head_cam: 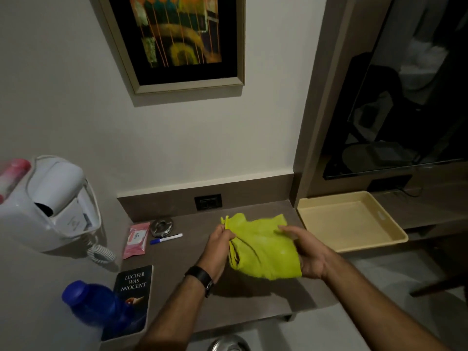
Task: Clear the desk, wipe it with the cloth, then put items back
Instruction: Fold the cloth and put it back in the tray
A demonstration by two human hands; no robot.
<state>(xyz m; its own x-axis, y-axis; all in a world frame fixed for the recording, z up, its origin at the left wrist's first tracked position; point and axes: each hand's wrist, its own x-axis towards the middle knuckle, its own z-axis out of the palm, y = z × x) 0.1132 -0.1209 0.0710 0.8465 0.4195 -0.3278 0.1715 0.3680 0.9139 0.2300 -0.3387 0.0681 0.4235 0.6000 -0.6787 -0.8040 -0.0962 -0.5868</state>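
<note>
A yellow-green cloth (263, 247) hangs crumpled above the middle of the brown desk (253, 305). My left hand (219, 245) grips its left edge and my right hand (305, 252) holds its right side. At the desk's left lie a dark book (135, 287), a pink packet (136, 240), a pen with a blue cap (166, 238) and a round metal ashtray (162, 227). A blue bottle (98, 307) stands partly in front of the book.
A cream tray (352, 221) rests on the lower ledge to the right. A white wall hair dryer (50, 201) with a coiled cord hangs at the left. A power socket (208, 201) sits in the back panel. A dark TV screen (405, 97) fills the right.
</note>
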